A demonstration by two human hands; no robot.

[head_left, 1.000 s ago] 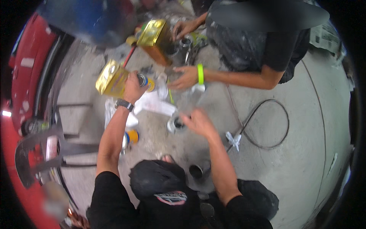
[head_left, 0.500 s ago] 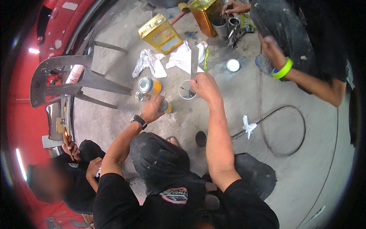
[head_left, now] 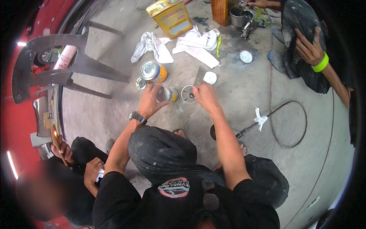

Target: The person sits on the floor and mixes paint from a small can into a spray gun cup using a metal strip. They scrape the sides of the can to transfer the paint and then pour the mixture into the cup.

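Observation:
My left hand (head_left: pixel 150 102) has its fingers and thumb curled around a small yellow-and-grey can (head_left: pixel 172 95), whose open-looking top faces up. With my right hand (head_left: pixel 207 97) I grip a flat grey metal strip (head_left: pixel 199 75) by its near end. That hand is at the rim of a white cup (head_left: pixel 183 100) with dark streaks inside, standing just right of the small can. Behind the left hand stand a larger blue-and-yellow can (head_left: pixel 161 74) and a small metal tin (head_left: pixel 140 83). A round white lid-like piece (head_left: pixel 209 78) lies beside the strip.
White rags (head_left: pixel 153 47) and a gold rectangular tin (head_left: pixel 172 21) are farther back. A grey plastic chair (head_left: pixel 72 72) stands left. One co-worker crouches at right, a hand (head_left: pixel 310 47) on the knee; another at lower left holds a phone (head_left: pixel 57 143). A hose (head_left: pixel 303 126) loops over the floor.
My left hand now wraps the small can more fully, near the cup. The metal strip has tilted lower in my right hand. The right co-worker's hand has come down onto the knee.

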